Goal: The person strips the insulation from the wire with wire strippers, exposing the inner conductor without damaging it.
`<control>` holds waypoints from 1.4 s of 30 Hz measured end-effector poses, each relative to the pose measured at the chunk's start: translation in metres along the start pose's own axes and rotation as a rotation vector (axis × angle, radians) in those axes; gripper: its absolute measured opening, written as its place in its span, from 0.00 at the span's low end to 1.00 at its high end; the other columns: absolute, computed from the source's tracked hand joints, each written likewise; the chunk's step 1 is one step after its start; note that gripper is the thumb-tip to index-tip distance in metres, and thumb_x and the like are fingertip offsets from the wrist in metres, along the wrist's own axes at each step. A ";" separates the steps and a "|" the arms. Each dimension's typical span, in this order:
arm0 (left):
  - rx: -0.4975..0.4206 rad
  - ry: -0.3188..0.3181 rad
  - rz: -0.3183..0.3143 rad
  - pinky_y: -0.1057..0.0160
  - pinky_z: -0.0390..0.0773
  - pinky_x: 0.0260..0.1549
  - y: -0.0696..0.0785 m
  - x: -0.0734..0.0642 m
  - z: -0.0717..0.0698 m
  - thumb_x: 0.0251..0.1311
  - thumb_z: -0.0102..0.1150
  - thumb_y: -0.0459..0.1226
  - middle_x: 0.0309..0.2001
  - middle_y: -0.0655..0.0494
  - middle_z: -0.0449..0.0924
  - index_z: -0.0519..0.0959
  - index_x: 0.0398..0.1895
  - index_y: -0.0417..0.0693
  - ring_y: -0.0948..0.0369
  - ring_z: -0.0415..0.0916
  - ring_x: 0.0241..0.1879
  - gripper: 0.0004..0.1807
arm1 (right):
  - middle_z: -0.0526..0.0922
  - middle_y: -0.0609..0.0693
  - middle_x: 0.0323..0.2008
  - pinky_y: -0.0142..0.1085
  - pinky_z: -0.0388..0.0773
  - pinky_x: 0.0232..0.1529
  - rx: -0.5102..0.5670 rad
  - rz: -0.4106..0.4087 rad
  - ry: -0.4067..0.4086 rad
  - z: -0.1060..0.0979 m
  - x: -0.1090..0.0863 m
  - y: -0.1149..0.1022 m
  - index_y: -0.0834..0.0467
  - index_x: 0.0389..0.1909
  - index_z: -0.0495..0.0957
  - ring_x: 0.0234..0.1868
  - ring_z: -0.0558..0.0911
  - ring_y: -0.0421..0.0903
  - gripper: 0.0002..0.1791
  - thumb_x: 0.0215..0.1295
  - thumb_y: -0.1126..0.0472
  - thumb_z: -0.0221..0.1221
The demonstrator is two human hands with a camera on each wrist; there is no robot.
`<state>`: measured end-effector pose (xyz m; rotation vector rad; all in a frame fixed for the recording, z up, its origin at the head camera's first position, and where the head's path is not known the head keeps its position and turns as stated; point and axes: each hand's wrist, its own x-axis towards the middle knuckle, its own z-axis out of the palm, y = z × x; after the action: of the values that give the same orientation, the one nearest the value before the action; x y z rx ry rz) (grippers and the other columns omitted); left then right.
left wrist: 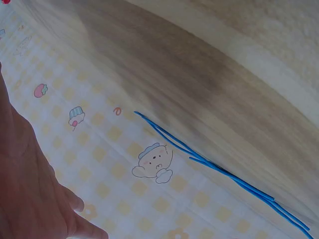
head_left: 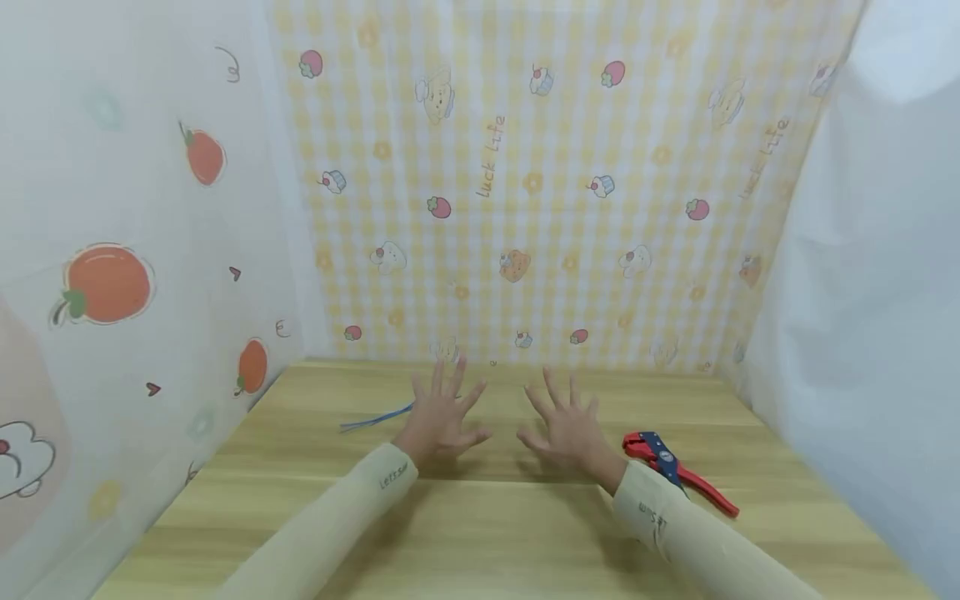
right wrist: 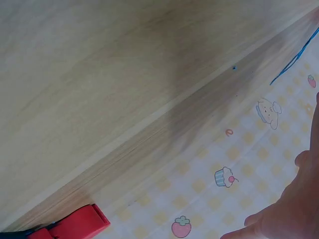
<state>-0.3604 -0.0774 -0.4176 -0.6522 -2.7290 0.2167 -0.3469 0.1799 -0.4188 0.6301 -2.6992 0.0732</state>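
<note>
My left hand is held out over the table with its fingers spread and nothing in its grasp. Thin blue wires lie on the table to its left, partly hidden behind it; in the left wrist view the wires run as a loose bundle. My right hand, fingers likewise spread, holds nothing. Beside it on the right rests a wire stripper with red handles and a dark blue body. Only the red end of the wire stripper shows at the bottom of the right wrist view.
The wooden table ends at a yellow-checked backdrop printed with small drawings. Pale sheets stand on both sides, the left sheet printed with red fruit. A tiny blue bit lies on the table.
</note>
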 end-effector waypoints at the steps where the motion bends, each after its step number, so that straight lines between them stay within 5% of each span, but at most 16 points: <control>1: -0.007 -0.001 -0.001 0.20 0.47 0.57 0.001 -0.002 0.001 0.61 0.37 0.74 0.78 0.42 0.30 0.48 0.79 0.67 0.32 0.35 0.74 0.47 | 0.41 0.56 0.79 0.80 0.57 0.50 0.005 0.000 -0.006 0.001 -0.002 0.000 0.47 0.75 0.62 0.71 0.49 0.78 0.43 0.63 0.31 0.56; 15: 0.048 -0.077 -0.012 0.21 0.54 0.56 0.006 -0.011 0.005 0.60 0.28 0.76 0.78 0.41 0.29 0.47 0.79 0.66 0.33 0.40 0.74 0.48 | 0.44 0.59 0.78 0.81 0.59 0.47 0.013 -0.020 -0.018 0.016 -0.009 -0.004 0.50 0.74 0.63 0.69 0.54 0.79 0.43 0.63 0.31 0.55; 22: 0.033 -0.075 -0.033 0.23 0.58 0.55 0.003 -0.009 0.004 0.60 0.34 0.75 0.78 0.41 0.29 0.50 0.79 0.65 0.33 0.40 0.74 0.47 | 0.47 0.59 0.78 0.80 0.60 0.48 -0.026 -0.034 -0.027 0.016 -0.005 -0.007 0.49 0.74 0.62 0.69 0.55 0.78 0.44 0.63 0.30 0.54; 32: -0.098 -0.059 -0.106 0.22 0.53 0.58 -0.012 -0.016 0.012 0.60 0.38 0.74 0.79 0.39 0.38 0.53 0.79 0.62 0.32 0.42 0.73 0.48 | 0.47 0.59 0.78 0.75 0.60 0.56 -0.027 0.001 -0.075 0.004 -0.008 -0.008 0.49 0.75 0.62 0.70 0.57 0.75 0.39 0.67 0.36 0.55; 42: -0.253 -0.169 -0.162 0.28 0.57 0.61 -0.033 -0.025 -0.004 0.68 0.44 0.65 0.77 0.34 0.41 0.52 0.79 0.54 0.33 0.49 0.72 0.43 | 0.62 0.67 0.70 0.67 0.68 0.54 0.048 0.088 -0.114 -0.016 -0.022 0.029 0.58 0.70 0.66 0.61 0.70 0.71 0.35 0.67 0.46 0.60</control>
<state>-0.3513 -0.1184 -0.4137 -0.4924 -2.9838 -0.1199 -0.3362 0.2168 -0.4109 0.5439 -2.8423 0.1290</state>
